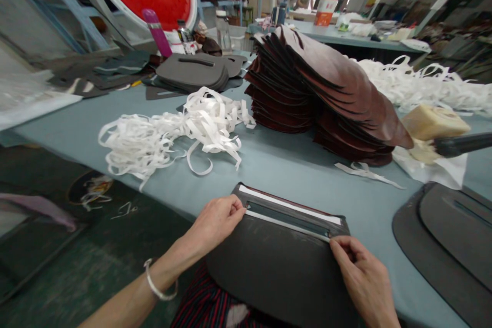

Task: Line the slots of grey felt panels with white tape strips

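Observation:
A dark grey flap-shaped panel lies at the table's front edge, partly over my lap, with a long slot near its far edge. One white strip runs along that far edge. A second, thin white strip lies along the near side of the slot. My left hand pinches the left end of this thin strip at the slot's corner. At its right end, my right hand has thumb and forefinger closed on it, the other fingers curled.
A tangled heap of white strips lies beyond the panel at left. Stacked brown leather pieces stand at centre. Dark grey panels lie at right, near a yellowish block and a black-handled brush. More grey panels are behind.

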Action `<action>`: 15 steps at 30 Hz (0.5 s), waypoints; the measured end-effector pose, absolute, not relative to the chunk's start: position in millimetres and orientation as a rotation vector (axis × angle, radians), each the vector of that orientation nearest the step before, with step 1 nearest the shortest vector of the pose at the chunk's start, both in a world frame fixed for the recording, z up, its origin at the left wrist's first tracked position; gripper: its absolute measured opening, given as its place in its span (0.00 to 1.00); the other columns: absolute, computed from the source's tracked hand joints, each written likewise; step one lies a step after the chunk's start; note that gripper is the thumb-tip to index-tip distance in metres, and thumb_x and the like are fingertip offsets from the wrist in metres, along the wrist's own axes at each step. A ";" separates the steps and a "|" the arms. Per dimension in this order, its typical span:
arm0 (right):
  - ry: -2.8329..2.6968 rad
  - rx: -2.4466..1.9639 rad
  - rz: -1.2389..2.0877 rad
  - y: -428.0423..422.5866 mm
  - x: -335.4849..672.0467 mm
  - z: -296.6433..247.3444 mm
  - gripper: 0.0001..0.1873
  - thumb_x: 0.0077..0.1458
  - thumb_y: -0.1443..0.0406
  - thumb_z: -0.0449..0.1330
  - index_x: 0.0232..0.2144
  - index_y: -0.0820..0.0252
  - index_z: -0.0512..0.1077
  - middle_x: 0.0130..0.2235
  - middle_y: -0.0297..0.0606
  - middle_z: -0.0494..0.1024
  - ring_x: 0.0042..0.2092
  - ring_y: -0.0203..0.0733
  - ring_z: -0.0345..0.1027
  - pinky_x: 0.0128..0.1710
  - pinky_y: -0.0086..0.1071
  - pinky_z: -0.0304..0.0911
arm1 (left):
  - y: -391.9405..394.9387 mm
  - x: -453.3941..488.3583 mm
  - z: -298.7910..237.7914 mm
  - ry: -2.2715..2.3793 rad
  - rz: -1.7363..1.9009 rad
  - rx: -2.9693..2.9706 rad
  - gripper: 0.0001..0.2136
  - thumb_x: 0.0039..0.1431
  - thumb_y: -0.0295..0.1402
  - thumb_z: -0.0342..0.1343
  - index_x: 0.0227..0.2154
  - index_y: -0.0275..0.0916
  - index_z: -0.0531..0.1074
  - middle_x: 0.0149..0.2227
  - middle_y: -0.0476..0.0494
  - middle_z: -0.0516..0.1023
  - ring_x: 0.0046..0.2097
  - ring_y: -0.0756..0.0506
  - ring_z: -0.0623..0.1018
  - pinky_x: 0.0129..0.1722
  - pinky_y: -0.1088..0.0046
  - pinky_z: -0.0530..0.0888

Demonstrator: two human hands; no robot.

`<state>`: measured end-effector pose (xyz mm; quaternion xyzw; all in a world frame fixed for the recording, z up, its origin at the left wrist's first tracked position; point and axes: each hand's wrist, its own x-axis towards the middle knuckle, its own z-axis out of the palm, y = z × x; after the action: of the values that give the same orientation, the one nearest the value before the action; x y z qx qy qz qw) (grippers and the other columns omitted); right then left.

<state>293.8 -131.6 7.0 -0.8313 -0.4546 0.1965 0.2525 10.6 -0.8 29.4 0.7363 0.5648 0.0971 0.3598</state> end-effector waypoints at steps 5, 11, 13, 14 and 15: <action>-1.248 -2.283 0.521 -131.3 295.4 5.1 0.20 0.51 0.46 0.51 0.27 0.54 0.72 0.21 0.30 0.72 0.24 0.39 0.66 0.24 0.28 0.57 | -0.4 11.6 29.8 1.503 0.215 1.924 0.11 0.58 0.39 0.49 0.27 0.40 0.70 0.23 0.50 0.74 0.28 0.48 0.73 0.29 0.74 0.61; -1.248 -2.275 0.505 -130.8 295.2 5.1 0.18 0.52 0.49 0.53 0.26 0.55 0.72 0.21 0.31 0.72 0.23 0.38 0.65 0.24 0.29 0.56 | -7.4 16.9 25.9 1.587 0.191 2.019 0.09 0.60 0.37 0.49 0.28 0.40 0.68 0.23 0.52 0.71 0.26 0.49 0.71 0.27 0.74 0.61; -1.234 -2.259 0.529 -130.8 293.9 7.1 0.17 0.52 0.50 0.54 0.26 0.55 0.72 0.21 0.31 0.72 0.24 0.38 0.64 0.25 0.28 0.56 | -15.3 20.0 19.2 1.594 0.298 2.151 0.07 0.61 0.35 0.48 0.31 0.40 0.67 0.26 0.50 0.72 0.29 0.48 0.72 0.31 0.72 0.65; -1.227 -2.247 0.545 -130.8 293.2 8.5 0.16 0.52 0.51 0.54 0.26 0.56 0.71 0.21 0.31 0.72 0.24 0.37 0.64 0.25 0.28 0.56 | -20.0 21.1 14.8 1.584 0.374 2.242 0.06 0.62 0.34 0.47 0.32 0.40 0.67 0.29 0.48 0.72 0.32 0.47 0.73 0.34 0.71 0.66; -1.220 -2.237 0.559 -130.6 292.8 10.1 0.16 0.52 0.52 0.54 0.25 0.56 0.71 0.21 0.31 0.72 0.24 0.37 0.63 0.25 0.28 0.56 | -24.9 21.6 9.9 1.563 0.452 2.339 0.06 0.63 0.33 0.46 0.34 0.39 0.67 0.32 0.46 0.73 0.35 0.45 0.73 0.37 0.69 0.67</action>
<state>292.8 -130.6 10.1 -0.8272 -0.4514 0.2066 0.2635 21.6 -24.9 9.9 0.8122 0.5426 0.1571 0.1458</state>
